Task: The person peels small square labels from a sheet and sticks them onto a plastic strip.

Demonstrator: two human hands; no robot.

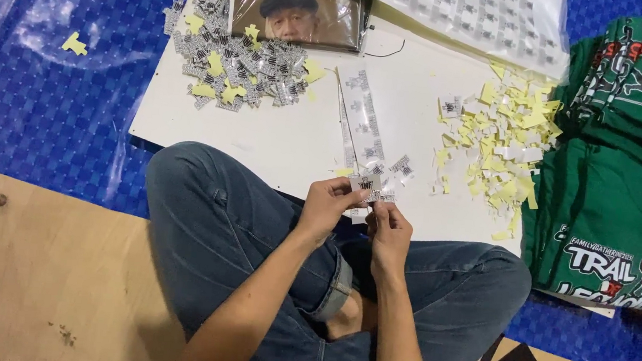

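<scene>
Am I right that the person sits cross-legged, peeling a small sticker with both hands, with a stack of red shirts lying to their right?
Not quite: the head view shows the stacked shirts are green, not red. The rest holds: the left hand and right hand hold a small sticker over the white board.

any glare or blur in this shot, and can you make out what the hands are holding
Head view: strong glare on the blue tarp at upper left and on the clear sleeve over the photo; the white board is evenly lit, with little shadow. Left hand and right hand pinch a small printed sticker, slightly soft, its print too small to resolve. Frame edges curve a little.
</scene>
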